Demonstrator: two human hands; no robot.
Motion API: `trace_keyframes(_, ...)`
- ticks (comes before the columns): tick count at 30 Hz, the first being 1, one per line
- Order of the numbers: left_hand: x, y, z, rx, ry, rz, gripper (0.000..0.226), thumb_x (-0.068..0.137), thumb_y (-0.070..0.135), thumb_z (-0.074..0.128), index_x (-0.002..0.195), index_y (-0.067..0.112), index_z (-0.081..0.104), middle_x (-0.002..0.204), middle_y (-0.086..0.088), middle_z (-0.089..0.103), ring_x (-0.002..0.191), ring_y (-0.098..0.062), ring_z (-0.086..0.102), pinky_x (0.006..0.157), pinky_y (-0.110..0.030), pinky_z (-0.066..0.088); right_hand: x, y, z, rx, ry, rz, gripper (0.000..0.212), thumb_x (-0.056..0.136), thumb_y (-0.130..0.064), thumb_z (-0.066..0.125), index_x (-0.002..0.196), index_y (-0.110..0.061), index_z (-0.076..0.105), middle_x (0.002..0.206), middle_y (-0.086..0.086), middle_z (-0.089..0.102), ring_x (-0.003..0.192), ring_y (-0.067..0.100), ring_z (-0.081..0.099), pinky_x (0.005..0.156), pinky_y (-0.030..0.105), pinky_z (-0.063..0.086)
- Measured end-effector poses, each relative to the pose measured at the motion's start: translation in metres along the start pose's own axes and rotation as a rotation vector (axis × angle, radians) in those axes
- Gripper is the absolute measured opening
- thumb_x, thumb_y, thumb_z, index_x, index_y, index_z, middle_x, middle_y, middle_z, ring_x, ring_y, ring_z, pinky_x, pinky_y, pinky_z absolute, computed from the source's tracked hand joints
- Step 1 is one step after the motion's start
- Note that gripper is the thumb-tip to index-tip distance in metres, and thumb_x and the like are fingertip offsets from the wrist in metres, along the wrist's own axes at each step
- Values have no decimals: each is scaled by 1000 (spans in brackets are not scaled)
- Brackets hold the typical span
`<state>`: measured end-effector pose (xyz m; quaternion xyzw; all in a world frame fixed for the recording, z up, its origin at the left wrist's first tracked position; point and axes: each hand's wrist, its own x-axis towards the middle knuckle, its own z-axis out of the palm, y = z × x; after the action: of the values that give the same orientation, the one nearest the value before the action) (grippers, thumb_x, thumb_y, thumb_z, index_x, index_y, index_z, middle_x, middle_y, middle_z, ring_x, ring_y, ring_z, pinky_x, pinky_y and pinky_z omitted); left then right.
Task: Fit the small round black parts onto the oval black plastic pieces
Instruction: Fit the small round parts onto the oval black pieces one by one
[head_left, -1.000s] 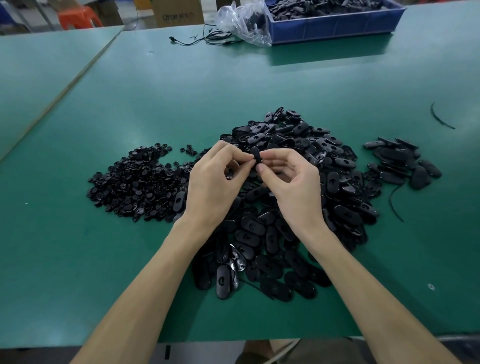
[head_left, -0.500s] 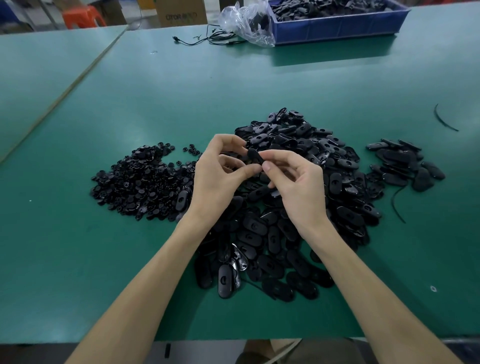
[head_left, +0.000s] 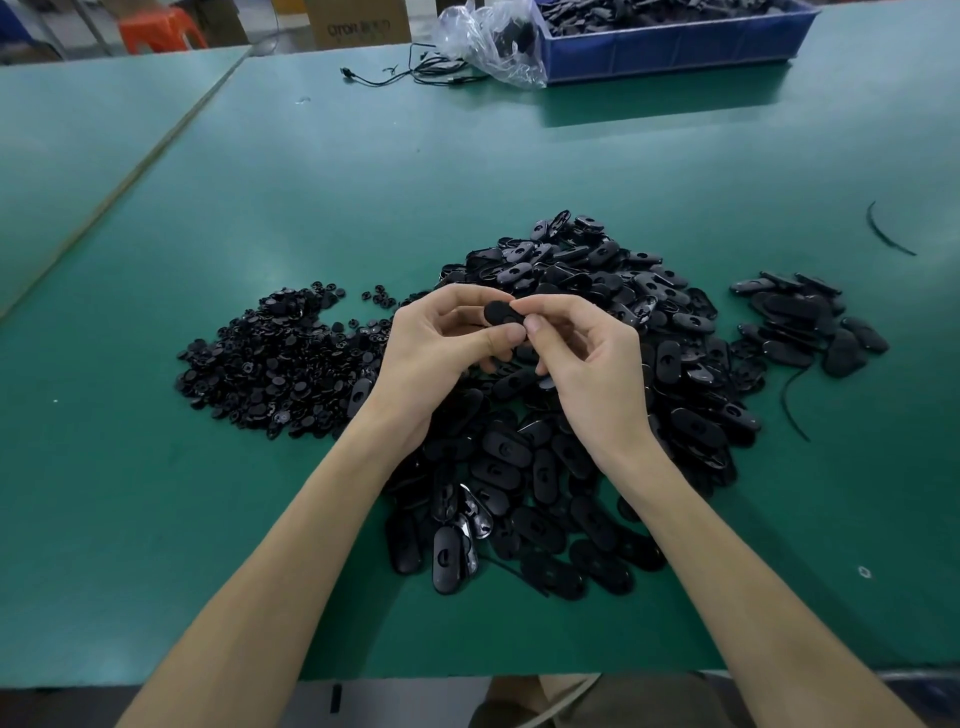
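One oval piece sits between our fingers; left of them, the heap of round parts; under and right of them, the oval pile; farther right, a smaller cluster; well behind, a bin on the table.

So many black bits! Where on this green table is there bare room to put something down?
The widest bare stretch of the table lies between the oval pieces and the blue bin. Another lies between the round parts and the near left edge. Crowded: the middle, where the ovals lie, and the smaller heap at right.
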<state>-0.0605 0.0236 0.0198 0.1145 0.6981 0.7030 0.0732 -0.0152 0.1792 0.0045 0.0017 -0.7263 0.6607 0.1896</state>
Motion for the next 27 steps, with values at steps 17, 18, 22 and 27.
trace_keyframes(17, 2, 1, -4, -149, -110, -86, 29, 85, 5, 80, 114, 8, 76, 91, -14, 70, 80, -19, 71, 77, -27, 58, 0, 0, 0, 19, 18, 31, 13, 100, -12, 69, 103, -21, 77, 85, -9, 76, 69, 1, 66, 61, 18, 53)
trace_keyframes(18, 3, 1, -4, -164, -115, -97, 30, 85, 4, 80, 114, 7, 75, 89, -13, 69, 80, -18, 70, 77, -26, 57, 0, 0, 0, 18, 19, 35, 13, 99, -12, 69, 103, -22, 77, 85, -9, 76, 70, 2, 66, 62, 18, 53)
trace_keyframes(22, 3, 1, -4, -238, -136, -153, 35, 86, 0, 77, 120, 2, 72, 86, -7, 69, 80, -18, 70, 80, -28, 58, 0, 1, 0, 8, 21, 38, 12, 99, -13, 69, 104, -22, 77, 88, -9, 76, 74, 3, 68, 67, 21, 54)
trace_keyframes(27, 3, 2, -3, -264, -140, -181, 36, 83, 4, 79, 119, 4, 73, 92, -10, 69, 83, -19, 70, 84, -30, 59, -1, 1, 1, 16, 16, 35, 12, 99, -11, 69, 104, -18, 77, 90, -5, 77, 74, 5, 68, 66, 21, 54)
